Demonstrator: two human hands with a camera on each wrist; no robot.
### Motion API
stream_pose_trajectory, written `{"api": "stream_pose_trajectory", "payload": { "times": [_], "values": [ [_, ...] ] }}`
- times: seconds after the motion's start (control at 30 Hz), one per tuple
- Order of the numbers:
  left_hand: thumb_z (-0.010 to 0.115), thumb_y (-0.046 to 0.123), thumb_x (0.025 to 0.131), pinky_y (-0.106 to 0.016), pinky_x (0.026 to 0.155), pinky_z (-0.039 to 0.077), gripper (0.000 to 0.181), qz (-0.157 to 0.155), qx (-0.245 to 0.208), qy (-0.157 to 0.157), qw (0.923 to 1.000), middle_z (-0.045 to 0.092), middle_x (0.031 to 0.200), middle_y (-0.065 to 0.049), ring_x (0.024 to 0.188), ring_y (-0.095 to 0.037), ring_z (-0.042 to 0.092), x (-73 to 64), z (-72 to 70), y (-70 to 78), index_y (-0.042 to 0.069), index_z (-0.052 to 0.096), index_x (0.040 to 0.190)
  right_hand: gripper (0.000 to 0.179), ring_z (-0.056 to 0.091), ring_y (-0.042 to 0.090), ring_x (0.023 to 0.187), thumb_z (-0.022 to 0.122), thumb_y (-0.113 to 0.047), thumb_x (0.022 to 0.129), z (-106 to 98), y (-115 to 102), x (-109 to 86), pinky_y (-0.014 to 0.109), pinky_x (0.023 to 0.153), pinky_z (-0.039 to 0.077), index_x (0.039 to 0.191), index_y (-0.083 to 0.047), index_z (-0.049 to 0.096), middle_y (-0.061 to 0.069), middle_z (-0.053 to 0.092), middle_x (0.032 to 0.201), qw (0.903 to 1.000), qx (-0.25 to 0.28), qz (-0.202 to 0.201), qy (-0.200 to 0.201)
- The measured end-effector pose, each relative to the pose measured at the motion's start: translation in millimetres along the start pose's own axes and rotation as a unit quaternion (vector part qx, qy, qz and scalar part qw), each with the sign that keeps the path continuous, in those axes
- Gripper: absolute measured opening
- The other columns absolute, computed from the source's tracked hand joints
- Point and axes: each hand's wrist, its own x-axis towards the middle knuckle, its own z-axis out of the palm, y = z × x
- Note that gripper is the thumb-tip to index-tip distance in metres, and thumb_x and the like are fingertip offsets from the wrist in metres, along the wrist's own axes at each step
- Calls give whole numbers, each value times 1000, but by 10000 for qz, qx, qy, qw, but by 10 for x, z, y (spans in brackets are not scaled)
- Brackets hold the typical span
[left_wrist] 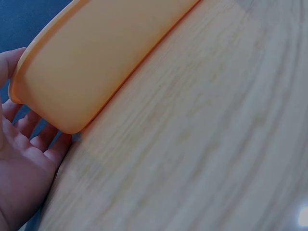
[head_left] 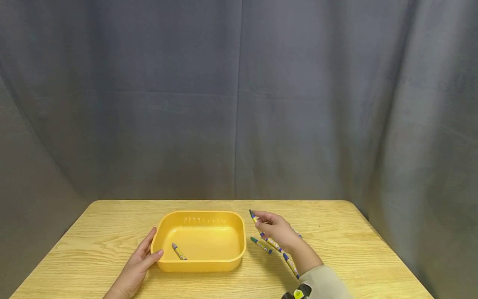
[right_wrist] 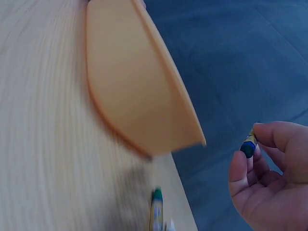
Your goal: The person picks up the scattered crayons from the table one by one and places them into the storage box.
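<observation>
A yellow plastic basin [head_left: 201,266] stands on the table, left of the middle. My left hand [head_left: 135,265] grips its left end, thumb at the rim and fingers against the outer wall [left_wrist: 72,96]. Inside the basin lies one crayon [head_left: 179,251] with a bluish-purple tip. To the right of the basin and above the tabletop, my right hand [head_left: 278,230] pinches a dark green crayon [head_left: 254,218] between thumb and fingers. The right wrist view shows its dark tip [right_wrist: 247,149] poking out past the fingertips.
Several crayons lie under and around the right hand: a green-tipped one [head_left: 261,245], one beside it [head_left: 274,244], a blue-tipped one [head_left: 291,266] near the wrist, and one partly hidden behind the hand [head_left: 297,234]. A grey curtain [head_left: 239,124] hangs behind the wooden table [head_left: 93,232].
</observation>
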Motion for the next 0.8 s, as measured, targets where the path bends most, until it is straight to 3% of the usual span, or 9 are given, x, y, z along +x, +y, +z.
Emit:
{"api": "stream_pose_trajectory", "payload": {
  "times": [0.13,0.23,0.33,0.43,0.53,0.63,0.8],
  "values": [
    [48,31,87,1,83,33,68,38,-89,-74,9999,1,148,-1,129,-2,18,-5,-4,-2,28,5,139,40,47,13,78,53,-23,85,146,-88,133,31,71,48,124,-19,46,5,47,98,9999,107,-4,-19],
    [47,29,88,-1,84,35,67,123,-221,-149,9996,1,148,-2,116,18,26,-6,-8,-8,27,4,140,40,49,16,84,53,-20,85,247,-129,225,30,71,49,124,-18,46,6,47,99,9996,251,-35,-120],
    [48,28,88,-2,83,35,68,176,-253,-140,9994,1,148,-4,104,26,29,-6,-8,-13,25,4,140,40,49,17,82,52,-16,85,354,-167,304,28,70,48,125,-17,45,5,46,98,9986,486,-13,-226],
    [48,29,87,-1,83,35,68,143,-226,-97,9996,3,147,-3,110,21,30,-9,-5,-16,25,5,140,41,48,14,80,53,-14,84,474,-199,375,26,68,48,124,-17,46,4,46,97,9971,704,50,-293],
    [47,29,88,-1,84,34,68,143,-246,-166,9995,2,147,-2,126,2,23,-6,-6,-16,25,3,140,40,48,13,82,53,-12,84,603,-231,432,26,68,49,124,-17,47,3,46,95,9953,861,97,-427],
    [46,28,89,0,84,33,68,205,-315,-247,9990,-1,148,-1,133,-17,10,3,-7,-23,25,1,140,42,48,13,80,54,-10,83,749,-267,468,26,67,50,124,-15,47,3,47,93,9932,1032,162,-522],
    [47,27,88,1,83,32,68,231,-322,-220,9990,-1,148,0,133,-22,8,2,2,-25,25,3,140,42,48,12,77,56,-8,82,1009,-245,551,25,65,50,123,-14,48,2,47,91,9901,1258,294,-550]
  ]
}}
